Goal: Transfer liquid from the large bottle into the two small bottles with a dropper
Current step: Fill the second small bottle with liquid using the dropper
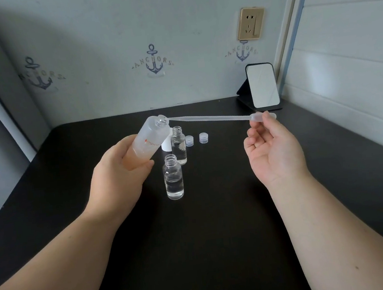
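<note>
- While the left hand (pixel 118 173) grips the large bottle (pixel 151 140) around its lower body, fingers and thumb curled round it, the bottle is held off the table (pixel 219 236) and tilted, open neck up and toward the right.
- Large bottle: frosted, red lettering on its side, uncapped.
- Right hand (pixel 271 150) palm-up; thumb and fingertips pinch the bulb of the dropper (pixel 209 117), remaining fingers loosely curled.
- Dropper: clear plastic, lying nearly level, stem running left from the bulb; its tip sits at the mouth of the large bottle. Whether the tip is inside the neck or just at the rim is hard to say from this angle.
- Near small bottle (pixel 173 177): clear, upright on the table, uncapped, partly filled with clear liquid, between the two forearms.
- Far small bottle (pixel 178 146): upright just behind the near one, uncapped, also holding clear liquid.
- White cap (pixel 166 145) upright just left of the far small bottle, partly hidden behind the large bottle.
- Two small clear caps (pixel 189 141) (pixel 203 138) side by side on the table, right of the far small bottle.
- Mirror (pixel 263 85) on a dark stand at the table's back right corner; wall socket (pixel 250 23) above it.
</note>
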A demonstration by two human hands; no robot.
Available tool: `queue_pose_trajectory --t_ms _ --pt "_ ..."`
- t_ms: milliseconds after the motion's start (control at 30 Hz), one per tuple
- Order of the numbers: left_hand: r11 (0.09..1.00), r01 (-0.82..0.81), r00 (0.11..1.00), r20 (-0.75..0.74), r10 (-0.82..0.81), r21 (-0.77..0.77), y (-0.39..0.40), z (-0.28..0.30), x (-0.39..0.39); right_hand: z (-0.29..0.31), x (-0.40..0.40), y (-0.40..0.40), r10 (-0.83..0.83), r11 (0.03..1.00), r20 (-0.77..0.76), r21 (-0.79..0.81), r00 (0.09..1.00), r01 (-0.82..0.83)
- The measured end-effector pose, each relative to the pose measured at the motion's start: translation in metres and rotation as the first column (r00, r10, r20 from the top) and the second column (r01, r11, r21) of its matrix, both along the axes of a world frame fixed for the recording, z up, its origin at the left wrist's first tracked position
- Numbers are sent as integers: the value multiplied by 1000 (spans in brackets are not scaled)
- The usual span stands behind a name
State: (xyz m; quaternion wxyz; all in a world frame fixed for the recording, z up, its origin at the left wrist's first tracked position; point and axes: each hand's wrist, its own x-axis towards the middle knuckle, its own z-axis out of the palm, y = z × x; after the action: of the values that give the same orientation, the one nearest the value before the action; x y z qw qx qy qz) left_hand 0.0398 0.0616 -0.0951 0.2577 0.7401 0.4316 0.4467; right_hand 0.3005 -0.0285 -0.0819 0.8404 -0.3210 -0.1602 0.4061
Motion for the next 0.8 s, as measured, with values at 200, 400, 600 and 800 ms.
queue_pose_trajectory --t_ms 200,400,600,800 --pt "996 -54 996 -69 59 71 5 -3 -1 -1 1 0 -51 999 -21 -14 998 51" --pt "992 -51 982 -173 70 112 7 -7 -2 -2 2 0 -59 998 15 -21 998 59" --pt "982 -43 974 -209 82 185 7 -9 1 -3 -3 2 7 1000 212 7 977 -9" --pt "971 -15 967 -242 74 237 5 -10 5 -4 -19 3 109 993 447 -93 888 -75"
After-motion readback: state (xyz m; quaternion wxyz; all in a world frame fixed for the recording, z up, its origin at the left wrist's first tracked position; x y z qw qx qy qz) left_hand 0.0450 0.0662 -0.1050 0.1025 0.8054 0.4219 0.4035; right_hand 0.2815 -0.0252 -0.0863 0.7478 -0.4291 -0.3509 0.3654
